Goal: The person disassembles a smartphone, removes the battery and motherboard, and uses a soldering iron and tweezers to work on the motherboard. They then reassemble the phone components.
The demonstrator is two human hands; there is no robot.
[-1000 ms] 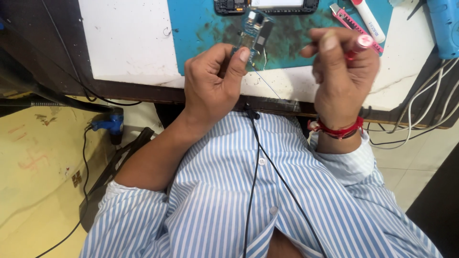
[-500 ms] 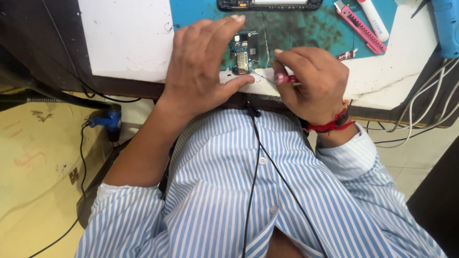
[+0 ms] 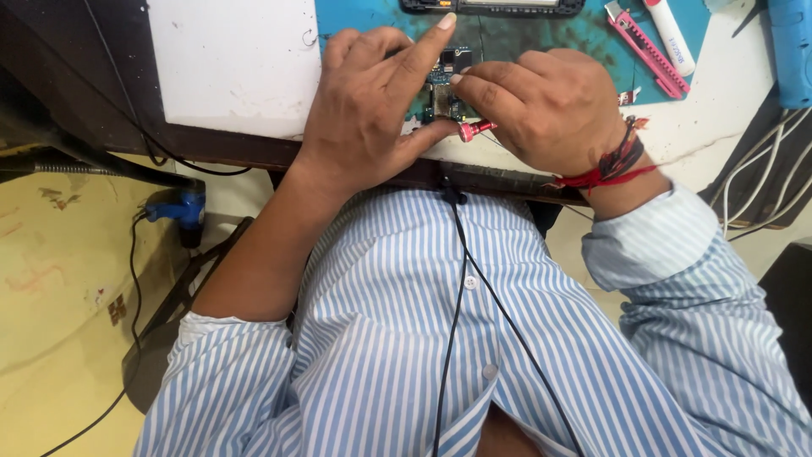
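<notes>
Along the far edge of my desk (image 3: 228, 76) lie a pink utility knife (image 3: 647, 49), a white tube (image 3: 671, 35) and a dark phone (image 3: 491, 7); cables (image 3: 753, 178) hang off its right edge.

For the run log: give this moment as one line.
left hand: steadies small green circuit board | right hand: grips red-handled tool at board | base: teal work mat

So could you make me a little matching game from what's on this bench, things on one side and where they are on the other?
Things:
1. circuit board
2. pink knife
3. red-tipped tool
4. blue tool

Places:
A. far right edge of the bench
B. held in the right hand
C. between both hands, on the teal mat
D. lying right of the hands, on the mat

Pairs: 1-C, 2-D, 3-B, 4-A
</notes>
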